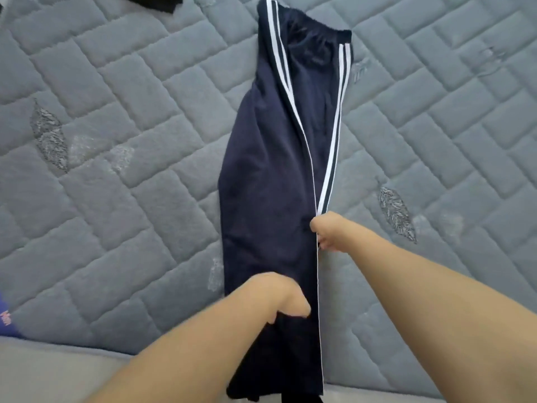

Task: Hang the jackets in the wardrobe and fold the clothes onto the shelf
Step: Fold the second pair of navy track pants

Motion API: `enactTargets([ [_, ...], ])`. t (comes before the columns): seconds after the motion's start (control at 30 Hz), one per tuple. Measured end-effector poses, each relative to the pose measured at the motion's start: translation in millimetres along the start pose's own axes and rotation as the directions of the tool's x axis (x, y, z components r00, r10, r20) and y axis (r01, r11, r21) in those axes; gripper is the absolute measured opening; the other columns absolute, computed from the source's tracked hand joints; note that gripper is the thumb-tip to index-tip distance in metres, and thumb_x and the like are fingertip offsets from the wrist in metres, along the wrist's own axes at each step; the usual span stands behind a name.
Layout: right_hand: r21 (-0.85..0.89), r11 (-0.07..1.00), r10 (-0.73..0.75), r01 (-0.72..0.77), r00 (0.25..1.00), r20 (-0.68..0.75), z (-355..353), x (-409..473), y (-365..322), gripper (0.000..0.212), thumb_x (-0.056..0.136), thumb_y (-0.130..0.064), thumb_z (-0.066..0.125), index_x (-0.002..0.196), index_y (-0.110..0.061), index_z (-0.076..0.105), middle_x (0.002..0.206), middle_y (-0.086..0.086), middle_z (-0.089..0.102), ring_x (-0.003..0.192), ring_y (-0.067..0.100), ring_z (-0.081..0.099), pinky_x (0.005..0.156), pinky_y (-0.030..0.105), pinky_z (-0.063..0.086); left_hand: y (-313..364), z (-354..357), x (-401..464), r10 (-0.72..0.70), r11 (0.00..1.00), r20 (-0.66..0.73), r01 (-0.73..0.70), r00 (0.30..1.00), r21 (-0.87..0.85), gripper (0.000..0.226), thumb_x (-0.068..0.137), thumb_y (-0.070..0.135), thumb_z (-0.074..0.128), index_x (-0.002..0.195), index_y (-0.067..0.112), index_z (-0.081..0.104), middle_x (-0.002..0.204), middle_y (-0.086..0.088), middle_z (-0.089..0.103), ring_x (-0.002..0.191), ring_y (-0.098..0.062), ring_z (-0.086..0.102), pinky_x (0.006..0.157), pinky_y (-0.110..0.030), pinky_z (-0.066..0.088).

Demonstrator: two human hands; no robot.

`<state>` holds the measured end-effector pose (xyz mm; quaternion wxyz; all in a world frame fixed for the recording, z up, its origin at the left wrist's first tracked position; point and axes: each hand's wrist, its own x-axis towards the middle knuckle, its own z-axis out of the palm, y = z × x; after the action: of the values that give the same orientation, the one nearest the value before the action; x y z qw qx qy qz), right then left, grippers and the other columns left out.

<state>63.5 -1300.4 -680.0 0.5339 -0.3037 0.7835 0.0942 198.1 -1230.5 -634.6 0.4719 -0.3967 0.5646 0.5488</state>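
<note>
Navy track pants [267,184] with white side stripes lie lengthwise on the grey quilted mattress [130,141], folded leg over leg, waistband at the far end. My left hand [284,298] grips the fabric near the lower leg, fingers curled under into the cloth. My right hand [328,231] pinches the striped right edge of the pants about mid-leg. The leg hems hang over the mattress's near edge.
A black garment [157,1] lies at the mattress's top left edge. A purple cloth with pink lettering [5,315] shows at the far left. The mattress's pale side panel [58,370] runs along the bottom.
</note>
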Motion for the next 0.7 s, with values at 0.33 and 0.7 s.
enactTargets([
  [0.33, -0.23, 0.921, -0.385, 0.314, 0.819, -0.426, -95, 100, -72, 0.064, 0.097, -0.048, 0.036, 0.154, -0.034, 0.011, 0.163, 0.007, 0.007, 0.144, 0.032, 0.025, 0.118, 0.052, 0.017, -64, -240, -5, -0.263, 0.923, -0.818, -0.113, 0.511, -0.367, 0.034, 0.091, 0.03, 0.044, 0.114, 0.007, 0.051, 0.125, -0.015, 0.055, 0.105, -0.035, 0.053, 0.08, -0.037, 0.04],
  [0.7, -0.527, 0.818, -0.563, 0.231, 0.508, -0.652, -164, 229, -113, 0.071, 0.093, -0.067, 0.016, 0.153, -0.03, 0.024, 0.164, 0.002, 0.007, 0.151, 0.024, -0.002, 0.118, 0.056, -0.007, -11, -428, 56, -0.433, 0.753, -0.889, -0.482, 0.15, -0.448, 0.027, 0.089, 0.026, 0.049, 0.11, 0.01, 0.05, 0.105, -0.007, 0.06, 0.098, -0.03, 0.06, 0.084, -0.041, 0.049],
])
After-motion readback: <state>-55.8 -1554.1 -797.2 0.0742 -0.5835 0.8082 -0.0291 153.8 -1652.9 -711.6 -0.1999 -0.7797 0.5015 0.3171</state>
